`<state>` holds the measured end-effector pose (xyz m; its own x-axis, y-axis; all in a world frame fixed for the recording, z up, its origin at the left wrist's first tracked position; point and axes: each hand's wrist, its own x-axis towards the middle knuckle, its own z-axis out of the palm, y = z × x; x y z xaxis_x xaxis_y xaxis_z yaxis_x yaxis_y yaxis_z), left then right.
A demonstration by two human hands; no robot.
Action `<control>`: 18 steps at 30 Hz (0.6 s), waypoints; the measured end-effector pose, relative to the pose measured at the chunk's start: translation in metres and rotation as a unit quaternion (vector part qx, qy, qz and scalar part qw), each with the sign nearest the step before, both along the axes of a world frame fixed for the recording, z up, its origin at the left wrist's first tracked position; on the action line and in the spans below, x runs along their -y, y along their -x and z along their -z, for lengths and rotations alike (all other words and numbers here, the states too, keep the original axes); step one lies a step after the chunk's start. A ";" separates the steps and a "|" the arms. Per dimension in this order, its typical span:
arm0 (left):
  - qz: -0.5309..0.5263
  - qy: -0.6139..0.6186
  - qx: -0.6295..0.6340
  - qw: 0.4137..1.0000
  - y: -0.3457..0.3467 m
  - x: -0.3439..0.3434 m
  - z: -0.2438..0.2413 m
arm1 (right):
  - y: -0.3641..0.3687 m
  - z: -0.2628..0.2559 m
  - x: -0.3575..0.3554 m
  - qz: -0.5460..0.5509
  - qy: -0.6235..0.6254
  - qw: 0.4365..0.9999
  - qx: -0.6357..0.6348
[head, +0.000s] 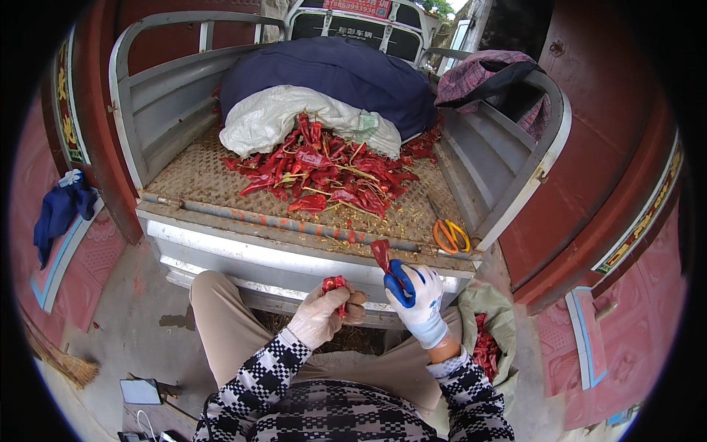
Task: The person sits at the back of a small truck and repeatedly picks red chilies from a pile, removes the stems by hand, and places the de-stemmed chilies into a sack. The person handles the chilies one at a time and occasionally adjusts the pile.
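In a pale knit glove, my left hand [326, 310] is closed around a dried red chili pepper [333, 284] above my lap. My right hand [415, 295], in a white glove with blue coated fingers, grips a second red chili [380, 253] that points up toward the cargo bed's rear edge. Ahead of both hands, a heap of red chilies [331, 171] with stalks spills from a white woven sack [265, 119] onto the rusty metal bed [188, 177]. Scissors with orange and yellow handles [453, 236] lie at the bed's right rear corner.
A dark blue cloth [331, 66] covers the sack. Metal side rails [124, 88] flank the bed, with a plaid garment [480, 80] over the right one. By my right leg stands an open sack [489, 301] holding chilies. A broom [77, 364] and a phone [141, 391] are at lower left.
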<state>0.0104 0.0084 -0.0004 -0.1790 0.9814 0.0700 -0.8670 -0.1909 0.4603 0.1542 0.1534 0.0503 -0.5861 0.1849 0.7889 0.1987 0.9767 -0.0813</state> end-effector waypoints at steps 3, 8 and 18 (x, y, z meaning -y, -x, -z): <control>-0.061 0.019 -0.074 0.995 -0.001 0.002 -0.001 | -0.004 0.013 0.037 -0.051 -0.074 0.994 0.055; -0.082 0.022 -0.089 0.992 0.001 0.006 0.000 | 0.008 0.015 0.047 -0.094 -0.095 0.983 0.126; -0.092 0.071 -0.113 0.987 0.000 0.012 -0.002 | 0.010 0.012 0.050 -0.145 0.008 0.979 0.145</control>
